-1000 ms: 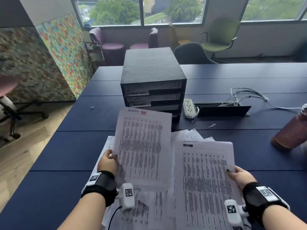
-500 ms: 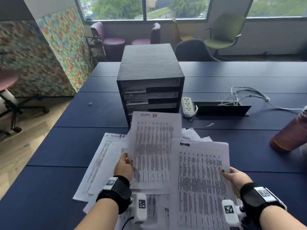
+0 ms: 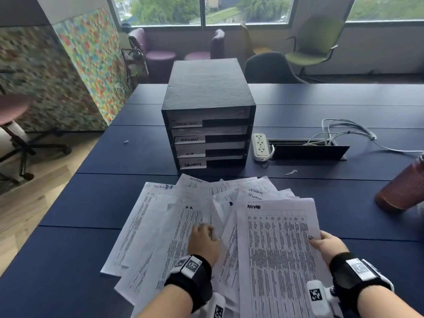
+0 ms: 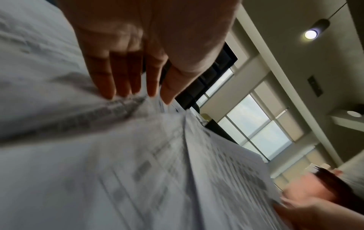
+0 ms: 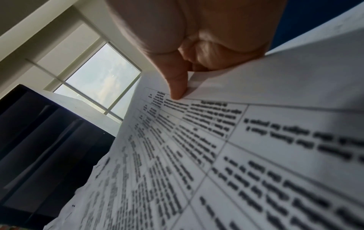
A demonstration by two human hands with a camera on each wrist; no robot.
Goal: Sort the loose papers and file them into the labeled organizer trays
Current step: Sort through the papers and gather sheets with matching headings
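A long dark blue surface (image 3: 91,157) stands in a room with big windows; green and purple chairs are behind it, near the glass. On the surface stands a black organizer (image 3: 207,115) with four trays, one above the other. The labels read, from the second tray down, ADMIN, H.R and SECURITY; the top label is not readable. Just in front of the organizer the loose papers (image 3: 183,203) lie spread like a fan, overlapping each other, with handwritten words such as SECURITY and H.R at their tops.

The right hand (image 3: 325,245) pinches the right edge of the sheet marked ADMIN (image 3: 280,249), thumb on top of the paper and the other fingers curled under it, and this sheet lies over the right part of the pile. The left hand (image 3: 204,242) is down on the middle of the pile, its fingers almost straight, the tips touching the H.R sheet (image 3: 181,228) and holding nothing.

To the right of the organizer lie a white power strip (image 3: 259,146) and some white cables (image 3: 344,131). A reddish bottle (image 3: 403,191) stands at the right border.
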